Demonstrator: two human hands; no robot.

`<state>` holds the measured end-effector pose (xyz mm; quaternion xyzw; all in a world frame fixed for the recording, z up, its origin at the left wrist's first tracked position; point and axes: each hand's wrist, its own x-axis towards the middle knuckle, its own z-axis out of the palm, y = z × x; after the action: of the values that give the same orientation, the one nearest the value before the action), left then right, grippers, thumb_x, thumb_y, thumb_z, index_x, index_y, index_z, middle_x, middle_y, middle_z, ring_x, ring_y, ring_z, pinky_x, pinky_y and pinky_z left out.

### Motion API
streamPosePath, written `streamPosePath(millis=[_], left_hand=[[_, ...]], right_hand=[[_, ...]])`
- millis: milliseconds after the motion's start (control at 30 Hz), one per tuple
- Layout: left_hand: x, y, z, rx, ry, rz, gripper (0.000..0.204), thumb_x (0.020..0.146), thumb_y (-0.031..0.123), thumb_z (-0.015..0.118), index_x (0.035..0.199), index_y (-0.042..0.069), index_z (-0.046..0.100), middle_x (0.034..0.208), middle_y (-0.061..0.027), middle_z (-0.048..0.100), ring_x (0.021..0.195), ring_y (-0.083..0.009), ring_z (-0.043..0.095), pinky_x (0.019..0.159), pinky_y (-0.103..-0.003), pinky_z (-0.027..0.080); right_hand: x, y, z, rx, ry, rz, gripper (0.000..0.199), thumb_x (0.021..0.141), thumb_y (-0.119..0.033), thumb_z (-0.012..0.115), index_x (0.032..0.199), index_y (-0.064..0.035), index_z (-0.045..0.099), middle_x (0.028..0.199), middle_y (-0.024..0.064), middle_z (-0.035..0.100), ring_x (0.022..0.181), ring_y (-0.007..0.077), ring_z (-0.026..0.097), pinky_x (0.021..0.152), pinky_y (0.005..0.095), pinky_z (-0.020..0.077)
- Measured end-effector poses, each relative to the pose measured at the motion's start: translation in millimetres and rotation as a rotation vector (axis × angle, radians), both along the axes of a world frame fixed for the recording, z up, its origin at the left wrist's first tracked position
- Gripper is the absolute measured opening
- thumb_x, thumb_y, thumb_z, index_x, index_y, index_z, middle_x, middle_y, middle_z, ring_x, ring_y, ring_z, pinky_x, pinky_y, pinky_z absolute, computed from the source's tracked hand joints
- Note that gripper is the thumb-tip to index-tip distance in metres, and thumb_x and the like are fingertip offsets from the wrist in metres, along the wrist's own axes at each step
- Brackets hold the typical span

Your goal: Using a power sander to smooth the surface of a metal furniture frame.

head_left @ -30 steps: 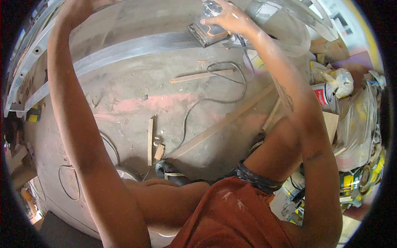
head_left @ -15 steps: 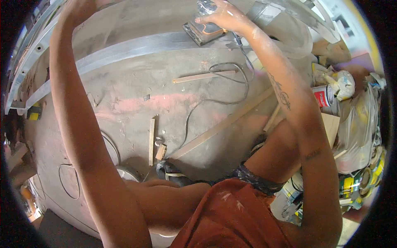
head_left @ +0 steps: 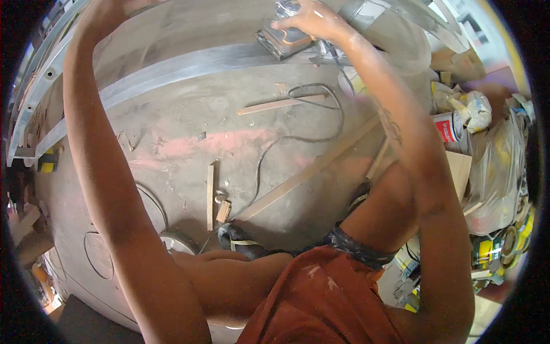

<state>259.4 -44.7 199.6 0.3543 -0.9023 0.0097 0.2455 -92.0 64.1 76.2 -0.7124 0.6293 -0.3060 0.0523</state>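
My right hand is wrapped over the top of an electric sander at the upper middle. The sander's flat pad is on or just over a long grey rail, which looks bowed in this view. A dark cord trails from the sander and loops over the floor. At the top left, my left arm stretches far forward. Only part of my left hand shows at the upper edge, near the same grey framework; its fingers are cut off.
Wood strips and a long wooden batten lie on the dusty, pink-stained floor. On the right are a paint can, a clear plastic bag and several yellow-labelled cans. A metal frame stands at the left.
The sander and my right hand have shifted very slightly to the right. My left arm has moved a little to the left.
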Motion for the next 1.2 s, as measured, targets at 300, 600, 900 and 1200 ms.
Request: streamPosePath(millis=[300, 600, 900, 1200], left_hand=[[4.6, -10.7, -7.5, 0.012, 0.015, 0.004, 0.078, 0.071, 0.053, 0.09, 0.124, 0.0, 0.067, 0.113, -0.0226, 0.074, 0.108, -0.0361, 0.07, 0.092, -0.045, 0.053], [-4.7, 21.4, 8.4, -0.007, -0.036, 0.104, 0.083, 0.068, 0.057, 0.09, 0.124, -0.001, 0.068, 0.115, -0.0229, 0.074, 0.11, -0.037, 0.07, 0.094, -0.046, 0.054], [5.1, -23.8, -3.7, -0.077, -0.036, 0.026, 0.087, 0.072, 0.067, 0.082, 0.13, 0.005, 0.065, 0.115, -0.0214, 0.074, 0.105, -0.0343, 0.071, 0.091, -0.045, 0.053], [-1.6, -21.0, -7.6, -0.02, -0.044, 0.036, 0.086, 0.072, 0.067, 0.082, 0.13, 0.005, 0.069, 0.11, -0.019, 0.075, 0.101, -0.0314, 0.073, 0.09, -0.042, 0.053]], right_hand=[[35.1, 0.8, -4.9, 0.134, 0.103, -0.04, 0.082, 0.071, -0.048, 0.086, 0.145, -0.0273, 0.056, 0.128, 0.0211, 0.068, 0.121, 0.0399, 0.064, 0.1, 0.0465, 0.0542], [16.1, 70.6, -26.6, -0.124, 0.046, -0.171, 0.076, 0.072, -0.038, 0.089, 0.142, -0.0319, 0.057, 0.121, 0.0205, 0.064, 0.113, 0.0415, 0.063, 0.095, 0.0496, 0.0543], [59.4, 86.8, -38.7, -0.271, -0.003, -0.344, 0.071, 0.073, -0.025, 0.089, 0.138, -0.0236, 0.061, 0.112, 0.0135, 0.064, 0.105, 0.0351, 0.062, 0.094, 0.0441, 0.0535], [167.9, 53.5, -55.0, -0.255, -0.096, -0.075, 0.062, 0.075, -0.009, 0.08, 0.131, -0.0313, 0.066, 0.122, 0.0137, 0.053, 0.107, 0.0364, 0.066, 0.083, 0.045, 0.0596]])
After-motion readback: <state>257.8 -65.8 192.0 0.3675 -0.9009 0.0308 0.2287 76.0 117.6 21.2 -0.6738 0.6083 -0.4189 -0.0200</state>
